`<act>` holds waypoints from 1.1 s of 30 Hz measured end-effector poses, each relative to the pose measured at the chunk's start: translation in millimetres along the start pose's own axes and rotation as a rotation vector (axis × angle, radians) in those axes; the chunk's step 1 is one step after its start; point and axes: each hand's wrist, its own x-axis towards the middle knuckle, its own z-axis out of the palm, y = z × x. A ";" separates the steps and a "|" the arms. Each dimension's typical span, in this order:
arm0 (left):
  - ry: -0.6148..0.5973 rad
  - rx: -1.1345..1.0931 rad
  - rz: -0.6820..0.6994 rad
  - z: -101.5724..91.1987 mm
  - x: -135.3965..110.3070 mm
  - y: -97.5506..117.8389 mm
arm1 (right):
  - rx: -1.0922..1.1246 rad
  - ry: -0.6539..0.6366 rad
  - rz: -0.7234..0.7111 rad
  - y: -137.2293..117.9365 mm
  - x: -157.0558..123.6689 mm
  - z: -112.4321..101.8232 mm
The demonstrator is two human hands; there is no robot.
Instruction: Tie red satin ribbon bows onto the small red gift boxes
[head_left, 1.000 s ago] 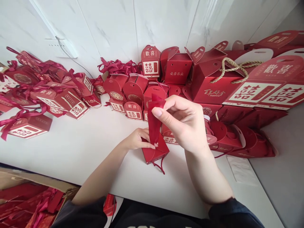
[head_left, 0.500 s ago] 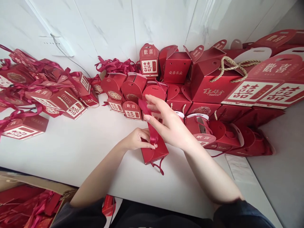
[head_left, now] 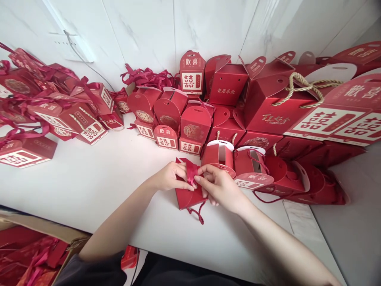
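A small red gift box (head_left: pixel 185 200) lies on the white table in front of me, a twisted red cord handle (head_left: pixel 197 215) hanging from its near end. On top of it is a dark red satin ribbon (head_left: pixel 192 171). My left hand (head_left: pixel 172 176) reaches in from the left, thumb and fingers closed on the ribbon close to the box top. From the right, my right hand (head_left: pixel 218 186) pinches the ribbon's other side, thumb against index finger. Its lower fingers are beside the box's right edge. Fingers and ribbon hide most of the box's top.
Red gift boxes (head_left: pixel 195 123) stand in rows behind my hands, with larger rope-handled boxes (head_left: pixel 269 101) at the right. A heap of ribbons (head_left: pixel 149 77) lies near the wall. Ribbon-tied boxes (head_left: pixel 59 111) are piled at left. A carton (head_left: pixel 44 228) of red items sits lower left.
My right hand has come down from above the box, where its fingers were spread, and now pinches the ribbon. The raised ribbon end is lowered. My left hand stays on the ribbon.
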 end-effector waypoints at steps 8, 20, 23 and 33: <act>-0.037 -0.077 -0.019 -0.8 -2.6 1.0 | 0.228 -0.009 0.032 7.3 7.8 5.2; -0.027 -0.126 -0.068 -2.2 -1.6 1.0 | 0.233 0.338 -0.318 20.2 -6.7 22.2; -0.052 -0.131 -0.082 -3.0 0.2 7.1 | 0.146 0.378 -0.377 20.4 -5.8 23.4; -0.091 -0.139 -0.221 -11.7 3.8 17.6 | -0.482 0.457 -0.868 21.4 1.5 35.4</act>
